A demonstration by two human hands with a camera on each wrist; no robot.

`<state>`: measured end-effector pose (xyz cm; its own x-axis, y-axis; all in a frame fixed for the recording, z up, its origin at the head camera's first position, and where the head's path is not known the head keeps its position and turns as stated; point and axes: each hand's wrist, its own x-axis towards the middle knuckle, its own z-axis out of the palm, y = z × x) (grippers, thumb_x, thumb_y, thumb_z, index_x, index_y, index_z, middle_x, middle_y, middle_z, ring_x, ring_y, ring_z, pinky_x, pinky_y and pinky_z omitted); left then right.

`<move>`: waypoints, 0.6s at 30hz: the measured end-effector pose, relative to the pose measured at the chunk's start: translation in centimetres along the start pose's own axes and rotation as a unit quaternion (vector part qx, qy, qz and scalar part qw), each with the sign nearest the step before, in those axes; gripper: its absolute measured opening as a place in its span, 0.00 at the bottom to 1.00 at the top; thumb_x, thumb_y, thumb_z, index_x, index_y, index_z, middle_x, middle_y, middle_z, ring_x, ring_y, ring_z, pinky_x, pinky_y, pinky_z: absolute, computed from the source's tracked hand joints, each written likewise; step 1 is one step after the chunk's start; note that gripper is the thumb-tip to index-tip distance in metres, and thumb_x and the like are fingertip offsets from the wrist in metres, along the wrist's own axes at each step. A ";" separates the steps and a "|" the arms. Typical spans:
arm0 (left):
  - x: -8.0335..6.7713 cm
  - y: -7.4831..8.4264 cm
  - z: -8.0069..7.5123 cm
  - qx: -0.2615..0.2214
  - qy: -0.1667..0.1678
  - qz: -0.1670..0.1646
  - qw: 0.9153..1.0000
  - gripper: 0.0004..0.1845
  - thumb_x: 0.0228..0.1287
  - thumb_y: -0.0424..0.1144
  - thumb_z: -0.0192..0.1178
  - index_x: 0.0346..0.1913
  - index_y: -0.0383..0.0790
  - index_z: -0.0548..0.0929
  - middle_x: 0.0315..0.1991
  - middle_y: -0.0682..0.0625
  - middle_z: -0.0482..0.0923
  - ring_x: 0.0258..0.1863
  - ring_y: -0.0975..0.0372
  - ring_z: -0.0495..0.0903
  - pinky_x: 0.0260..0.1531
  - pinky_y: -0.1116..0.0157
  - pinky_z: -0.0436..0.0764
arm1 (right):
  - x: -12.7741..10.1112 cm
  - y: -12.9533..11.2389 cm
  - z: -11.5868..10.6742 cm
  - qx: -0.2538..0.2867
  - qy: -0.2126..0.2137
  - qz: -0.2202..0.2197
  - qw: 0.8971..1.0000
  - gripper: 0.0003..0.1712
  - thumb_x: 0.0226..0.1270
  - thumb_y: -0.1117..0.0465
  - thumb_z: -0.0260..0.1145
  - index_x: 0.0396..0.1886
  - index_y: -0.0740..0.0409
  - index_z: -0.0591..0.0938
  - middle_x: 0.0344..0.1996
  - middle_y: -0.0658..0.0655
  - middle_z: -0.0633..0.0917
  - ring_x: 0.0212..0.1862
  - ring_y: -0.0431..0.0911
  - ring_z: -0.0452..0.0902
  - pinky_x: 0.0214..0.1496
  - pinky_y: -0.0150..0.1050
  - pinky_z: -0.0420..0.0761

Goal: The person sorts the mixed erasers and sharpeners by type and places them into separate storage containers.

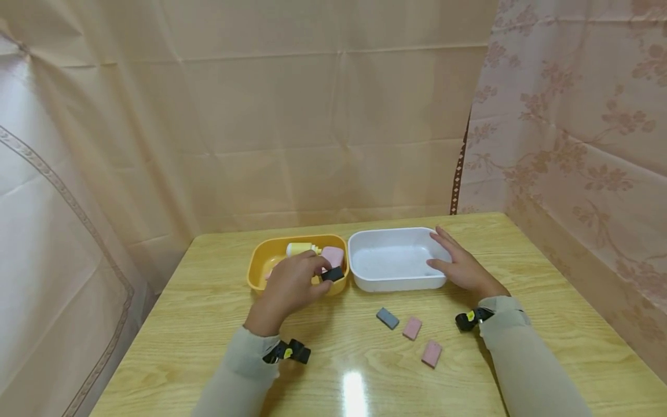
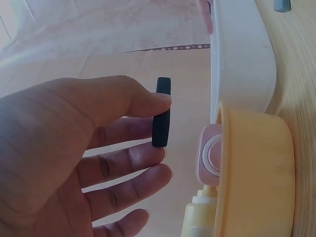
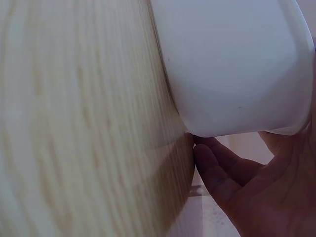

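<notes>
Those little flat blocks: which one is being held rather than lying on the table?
The black block, pinched in the left hand at the yellow tub's rim. The grey block and two pink blocks lie on the table.

A grey block (image 1: 387, 318) and two pink blocks (image 1: 411, 328) (image 1: 431, 353) lie on the wooden counter (image 1: 198, 324), near beige curtains (image 1: 292, 116).

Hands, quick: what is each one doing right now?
Left hand: pinches a small black block.
Right hand: open, resting against the white tub.
</notes>
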<state>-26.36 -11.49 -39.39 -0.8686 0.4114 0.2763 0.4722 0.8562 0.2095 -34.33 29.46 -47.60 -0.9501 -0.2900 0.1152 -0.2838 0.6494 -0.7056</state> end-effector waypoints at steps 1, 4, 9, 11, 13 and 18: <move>0.1 0.1 0.1 -0.004 -0.003 -0.004 1.000 0.13 0.60 0.50 0.72 0.46 0.53 0.90 0.37 0.56 0.84 0.32 0.66 0.76 0.34 0.67 0.77 | 0.0 0.0 0.0 0.000 0.000 0.001 1.000 0.43 0.78 0.51 0.62 0.85 0.52 0.53 0.86 0.53 0.39 0.84 0.65 0.34 0.76 0.76 0.42; 0.4 0.3 0.1 -0.009 -0.008 -0.009 1.000 0.14 0.60 0.51 0.73 0.47 0.52 0.90 0.38 0.55 0.84 0.32 0.65 0.75 0.34 0.67 0.77 | 0.0 0.0 0.0 -0.002 -0.002 0.001 1.000 0.44 0.78 0.51 0.62 0.85 0.52 0.53 0.86 0.55 0.39 0.84 0.65 0.34 0.76 0.76 0.42; 0.8 0.6 0.3 -0.002 0.002 0.001 1.000 0.12 0.61 0.50 0.71 0.45 0.52 0.90 0.34 0.56 0.81 0.29 0.66 0.74 0.30 0.68 0.75 | 0.1 0.2 0.0 -0.005 -0.006 -0.003 1.000 0.44 0.79 0.50 0.62 0.85 0.51 0.53 0.86 0.53 0.38 0.84 0.65 0.33 0.76 0.76 0.41; 1.0 0.7 0.5 0.002 0.009 0.010 1.000 0.11 0.60 0.49 0.70 0.44 0.52 0.89 0.33 0.56 0.80 0.29 0.66 0.74 0.28 0.67 0.74 | 0.1 0.3 -0.1 -0.005 -0.006 -0.004 1.000 0.43 0.79 0.50 0.61 0.85 0.50 0.53 0.86 0.52 0.38 0.84 0.64 0.33 0.76 0.76 0.41; 1.3 0.8 0.6 -0.002 0.012 0.014 1.000 0.10 0.60 0.49 0.70 0.43 0.52 0.89 0.34 0.55 0.81 0.29 0.66 0.74 0.28 0.67 0.74 | 0.1 0.3 0.0 -0.005 -0.006 -0.005 1.000 0.43 0.79 0.50 0.61 0.85 0.50 0.53 0.86 0.51 0.38 0.84 0.64 0.33 0.76 0.76 0.41; 2.0 1.3 0.9 -0.011 0.007 0.007 1.000 0.11 0.62 0.49 0.69 0.44 0.53 0.89 0.38 0.53 0.83 0.31 0.65 0.76 0.30 0.67 0.76 | 0.1 0.3 0.0 -0.001 -0.003 -0.004 1.000 0.44 0.78 0.49 0.62 0.85 0.51 0.54 0.86 0.50 0.39 0.84 0.64 0.33 0.76 0.76 0.41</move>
<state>-27.61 -9.33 -39.44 -0.8600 0.4182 0.2923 0.4869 0.8438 0.2255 -34.55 29.63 -47.78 -0.9468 -0.2996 0.1172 -0.2922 0.6485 -0.7029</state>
